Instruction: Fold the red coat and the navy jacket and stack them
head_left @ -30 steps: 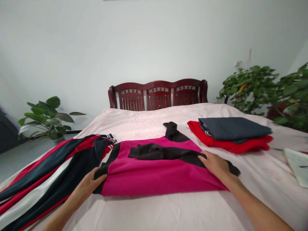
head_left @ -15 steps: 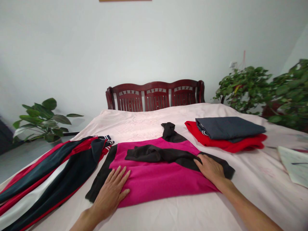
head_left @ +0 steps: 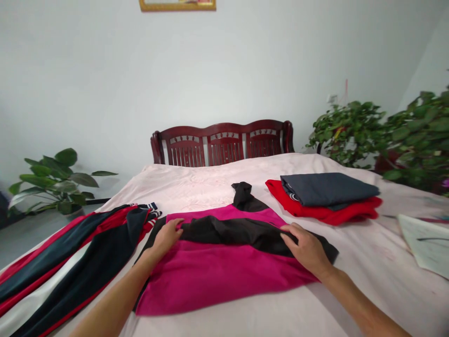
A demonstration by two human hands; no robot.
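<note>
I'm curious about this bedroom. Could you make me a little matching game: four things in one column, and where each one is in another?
Things:
1. Left hand
2. Right hand
3. Folded dark grey garment
4. Striped dark, red and white garment

Places:
A. On top of a folded red garment
B. At the right end of the black fabric lying across the magenta garment
C. On the bed, left of the magenta garment
D. At the left end of the black fabric

Pairs: 1-D, 2-B, 3-A, 4-C
</note>
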